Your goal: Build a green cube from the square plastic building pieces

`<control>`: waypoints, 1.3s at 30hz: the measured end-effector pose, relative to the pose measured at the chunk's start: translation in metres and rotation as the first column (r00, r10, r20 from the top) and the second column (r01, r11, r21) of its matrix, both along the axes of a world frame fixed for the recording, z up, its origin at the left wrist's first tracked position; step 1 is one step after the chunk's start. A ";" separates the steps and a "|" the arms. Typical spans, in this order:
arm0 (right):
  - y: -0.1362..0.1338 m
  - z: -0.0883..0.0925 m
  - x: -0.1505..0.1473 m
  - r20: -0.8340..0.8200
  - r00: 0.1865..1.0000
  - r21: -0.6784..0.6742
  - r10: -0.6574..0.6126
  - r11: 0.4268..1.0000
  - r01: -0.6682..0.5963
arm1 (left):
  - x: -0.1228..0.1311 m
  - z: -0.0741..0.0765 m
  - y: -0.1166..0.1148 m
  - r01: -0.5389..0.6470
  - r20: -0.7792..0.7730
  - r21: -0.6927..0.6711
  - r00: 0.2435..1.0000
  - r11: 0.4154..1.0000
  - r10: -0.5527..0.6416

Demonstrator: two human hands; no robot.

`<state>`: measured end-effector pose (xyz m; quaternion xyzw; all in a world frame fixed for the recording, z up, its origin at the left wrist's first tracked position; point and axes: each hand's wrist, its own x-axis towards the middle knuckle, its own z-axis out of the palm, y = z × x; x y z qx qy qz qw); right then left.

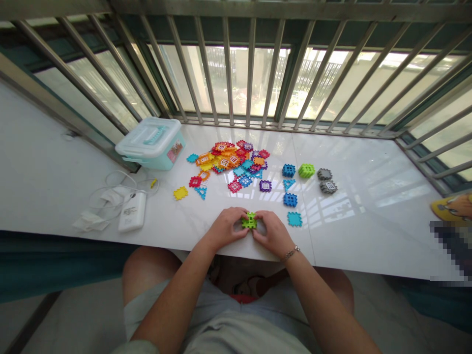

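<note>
Between my two hands, near the front edge of the white ledge, is a green interlocking building tile (250, 221), or a small stack of them. My left hand (229, 226) pinches its left side with thumb and forefinger. On its right side my right hand (272, 229) grips it the same way. Beyond the hands lies a heap of mixed tiles (226, 158) in orange, red, yellow, purple and teal. To the right are blue tile stacks (290, 199), a flat teal tile (294, 219), a green stack (306, 170) and grey stacks (328, 187).
A teal lidded box (151, 142) stands at the back left. In front of it lie a white power bank (132, 212), a cable (106, 186) and crumpled tissue (90, 221). Metal window bars (251, 73) line the back. A yellow printed object (453, 209) sits at the far right.
</note>
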<state>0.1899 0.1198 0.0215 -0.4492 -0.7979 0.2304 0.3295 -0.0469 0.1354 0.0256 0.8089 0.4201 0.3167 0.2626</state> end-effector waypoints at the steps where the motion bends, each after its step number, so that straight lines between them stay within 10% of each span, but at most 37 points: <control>1: 0.000 0.000 0.000 0.004 1.000 -0.001 0.002 1.000 -0.002 | 0.000 -0.001 0.000 0.000 0.001 0.000 1.000 1.000 0.000; 39: -0.008 0.002 0.005 -0.287 0.955 -0.073 -0.079 0.995 0.060 | -0.005 0.002 0.005 0.046 0.046 -0.147 0.998 0.988 -0.040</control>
